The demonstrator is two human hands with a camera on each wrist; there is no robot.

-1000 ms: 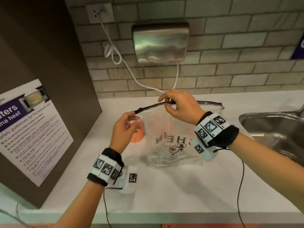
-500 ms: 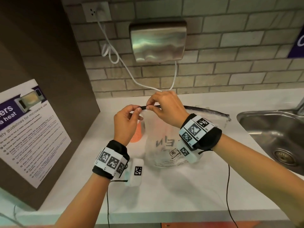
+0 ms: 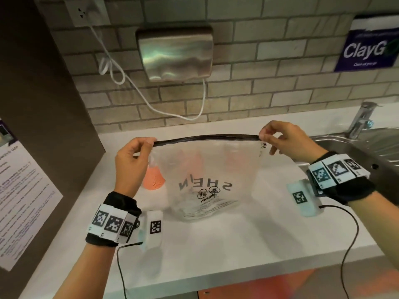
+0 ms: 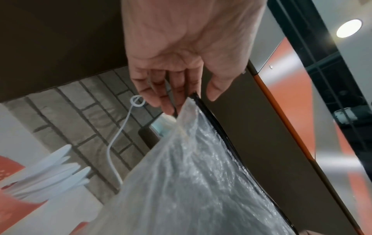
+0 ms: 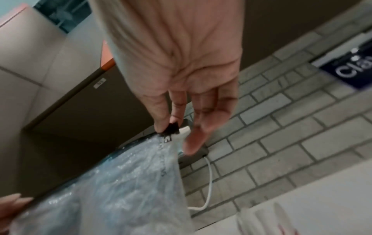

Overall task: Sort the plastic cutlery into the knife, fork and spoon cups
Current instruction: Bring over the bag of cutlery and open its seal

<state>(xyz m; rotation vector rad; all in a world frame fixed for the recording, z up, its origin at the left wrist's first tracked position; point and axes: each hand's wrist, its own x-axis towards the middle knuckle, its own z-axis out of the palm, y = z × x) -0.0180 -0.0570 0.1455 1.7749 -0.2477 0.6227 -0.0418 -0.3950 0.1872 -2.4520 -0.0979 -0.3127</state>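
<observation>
A clear plastic zip bag (image 3: pixel 207 169) with a black zip strip along its top hangs over the white counter (image 3: pixel 216 244). My left hand (image 3: pixel 149 143) pinches the strip's left end. My right hand (image 3: pixel 264 137) pinches its right end, and in the right wrist view the right hand (image 5: pixel 171 125) holds the black zip slider. An orange cup (image 3: pixel 153 180) stands behind the bag's left edge; two more orange shapes show blurred through the plastic. In the left wrist view, white plastic cutlery (image 4: pixel 50 173) sticks out of an orange cup below the bag (image 4: pixel 191 182). I cannot tell what the bag contains.
A steel hand dryer (image 3: pixel 176 52) hangs on the brick wall with a white cable looping below it. A steel sink (image 3: pixel 367 147) and tap (image 3: pixel 360 119) lie to the right. A brown panel carrying a poster (image 3: pixel 26 190) borders the counter on the left.
My right hand has slid along the black zip strip from beside the left hand to the bag's far right end. The strip now stretches between both hands.
</observation>
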